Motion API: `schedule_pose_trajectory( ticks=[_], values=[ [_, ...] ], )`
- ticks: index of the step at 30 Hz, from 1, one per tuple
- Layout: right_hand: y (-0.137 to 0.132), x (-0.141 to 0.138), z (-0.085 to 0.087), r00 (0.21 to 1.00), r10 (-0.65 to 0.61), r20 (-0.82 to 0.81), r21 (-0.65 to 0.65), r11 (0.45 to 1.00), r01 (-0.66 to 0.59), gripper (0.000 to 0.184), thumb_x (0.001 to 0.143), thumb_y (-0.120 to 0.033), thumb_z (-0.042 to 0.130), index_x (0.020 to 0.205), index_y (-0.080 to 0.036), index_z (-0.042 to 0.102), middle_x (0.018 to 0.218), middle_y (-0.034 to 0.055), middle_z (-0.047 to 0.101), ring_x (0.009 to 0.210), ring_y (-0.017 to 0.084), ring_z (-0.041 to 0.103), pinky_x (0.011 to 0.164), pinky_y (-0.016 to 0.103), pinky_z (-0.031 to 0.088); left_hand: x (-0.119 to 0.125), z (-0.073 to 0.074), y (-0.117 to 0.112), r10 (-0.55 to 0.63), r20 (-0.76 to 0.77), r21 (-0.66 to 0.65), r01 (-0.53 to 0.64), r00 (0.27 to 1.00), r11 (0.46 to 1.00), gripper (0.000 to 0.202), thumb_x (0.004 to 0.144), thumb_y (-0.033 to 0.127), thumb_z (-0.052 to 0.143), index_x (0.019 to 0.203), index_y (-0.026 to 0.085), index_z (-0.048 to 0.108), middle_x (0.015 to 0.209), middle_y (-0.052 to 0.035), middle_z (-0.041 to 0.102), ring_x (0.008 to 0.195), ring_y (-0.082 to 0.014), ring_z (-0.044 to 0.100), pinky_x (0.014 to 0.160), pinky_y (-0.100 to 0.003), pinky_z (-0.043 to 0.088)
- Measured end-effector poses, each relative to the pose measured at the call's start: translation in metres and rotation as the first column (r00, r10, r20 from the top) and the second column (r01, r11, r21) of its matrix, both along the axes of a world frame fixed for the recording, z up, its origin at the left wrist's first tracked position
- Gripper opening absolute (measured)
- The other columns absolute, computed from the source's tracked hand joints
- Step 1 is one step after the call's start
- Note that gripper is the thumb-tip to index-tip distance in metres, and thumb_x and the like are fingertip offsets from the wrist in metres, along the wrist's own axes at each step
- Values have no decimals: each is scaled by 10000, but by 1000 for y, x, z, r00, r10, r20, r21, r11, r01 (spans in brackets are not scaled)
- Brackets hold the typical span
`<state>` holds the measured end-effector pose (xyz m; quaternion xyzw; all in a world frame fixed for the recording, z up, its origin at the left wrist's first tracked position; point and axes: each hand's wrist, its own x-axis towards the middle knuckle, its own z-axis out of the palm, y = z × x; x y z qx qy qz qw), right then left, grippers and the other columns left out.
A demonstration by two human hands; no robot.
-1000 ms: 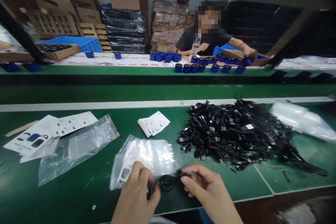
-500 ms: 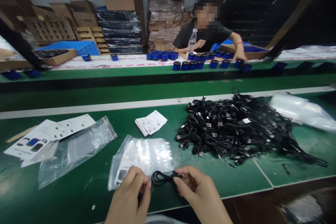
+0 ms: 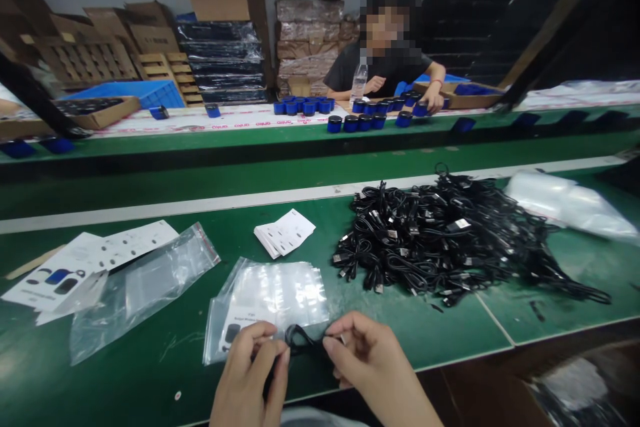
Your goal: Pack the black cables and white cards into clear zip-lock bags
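A small coiled black USB cable point(image 3: 303, 340) is stretched between my two hands, just above the near edge of the green table. My right hand point(image 3: 373, 360) pinches its right end between thumb and fingers. At the loop's left end, my left hand point(image 3: 253, 367) has its fingertips closed on the cable. Under and behind the left hand lies a stack of clear plastic bags point(image 3: 280, 290) with a printed white leaflet showing inside. To the right spreads a large heap of bundled black USB cables point(image 3: 425, 240).
A small stack of white leaflets point(image 3: 286, 233) lies behind the bags. More leaflets point(image 3: 57, 273) and a loose clear bag point(image 3: 150, 287) are at left. Clear plastic point(image 3: 565, 203) lies at far right. Across the bench, a person point(image 3: 385, 67) handles blue-black round items point(image 3: 350, 123).
My left fingers have closed in on the cable's loop; the right hand keeps its hold. Across the bench, the person's hand has drawn back left with a blue item. The view has shifted slightly.
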<state>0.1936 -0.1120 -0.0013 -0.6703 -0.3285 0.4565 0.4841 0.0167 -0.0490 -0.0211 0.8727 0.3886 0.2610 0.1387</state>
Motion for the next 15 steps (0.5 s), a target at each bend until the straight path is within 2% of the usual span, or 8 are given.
schedule_pose_trajectory(
  ticks=[2, 5, 7, 9, 11, 12, 13, 15],
  values=[
    [5, 1, -1, 976, -31, -215, -59, 998, 19, 390, 661, -528, 731, 691, -181, 556, 462, -85, 461, 398, 95, 516, 381, 177, 433, 3, -3, -4, 27, 52, -59, -24, 998, 998, 191, 925, 220, 394, 865, 248, 573, 1013, -42, 484, 812, -160, 626, 704, -276, 489],
    [7, 0, -2, 943, -50, -329, -60, 998, 33, 473, 629, -606, 726, 662, -176, 532, 463, -95, 447, 388, 80, 513, 374, 161, 424, 4, -6, -7, 37, 119, -110, -24, 992, 994, 196, 924, 206, 393, 863, 239, 576, 1004, -29, 481, 759, -129, 617, 687, -242, 470],
    [4, -3, -3, 957, -62, -283, -43, 998, 52, 414, 679, -557, 714, 695, -178, 547, 485, -87, 459, 408, 89, 522, 400, 180, 445, 3, -6, -8, 62, 164, -131, -41, 984, 991, 188, 920, 205, 406, 847, 231, 578, 1001, -26, 482, 762, -125, 618, 697, -229, 466],
    [0, -7, -3, 995, -41, -86, 51, 998, 45, 283, 719, -436, 714, 727, -180, 593, 543, -57, 505, 473, 108, 543, 459, 210, 468, 2, -6, -8, 79, 202, -141, -51, 976, 989, 173, 915, 210, 427, 837, 231, 580, 1007, -21, 474, 782, -124, 620, 718, -224, 465],
    [-3, -11, -2, 993, -18, 120, 181, 983, -4, 142, 735, -313, 696, 736, -183, 640, 627, -23, 552, 546, 121, 558, 523, 227, 474, 1, -5, -8, 86, 222, -135, -56, 971, 989, 162, 912, 218, 443, 842, 236, 588, 1037, -23, 467, 815, -131, 611, 755, -235, 464],
    [-3, -13, -2, 989, -12, 149, 211, 977, -20, 109, 737, -287, 688, 738, -184, 653, 653, -13, 564, 566, 125, 561, 540, 231, 475, 0, -5, -8, 87, 225, -131, -58, 970, 990, 158, 911, 226, 451, 844, 241, 593, 1060, -26, 468, 839, -139, 604, 780, -249, 462],
    [-3, -14, -1, 994, -8, 110, 205, 979, -15, 114, 741, -292, 687, 742, -184, 654, 655, -10, 568, 572, 128, 564, 544, 233, 479, 0, -5, -8, 89, 225, -127, -61, 970, 990, 157, 910, 235, 456, 846, 245, 599, 1088, -31, 469, 866, -149, 595, 806, -268, 460],
    [0, -16, -2, 995, -11, -95, 121, 992, 23, 220, 726, -377, 714, 765, -177, 632, 607, -21, 561, 555, 131, 570, 528, 234, 494, -1, -4, -8, 100, 225, -128, -72, 969, 989, 153, 904, 259, 471, 846, 253, 612, 1146, -42, 471, 907, -171, 578, 841, -306, 457]
  ],
)
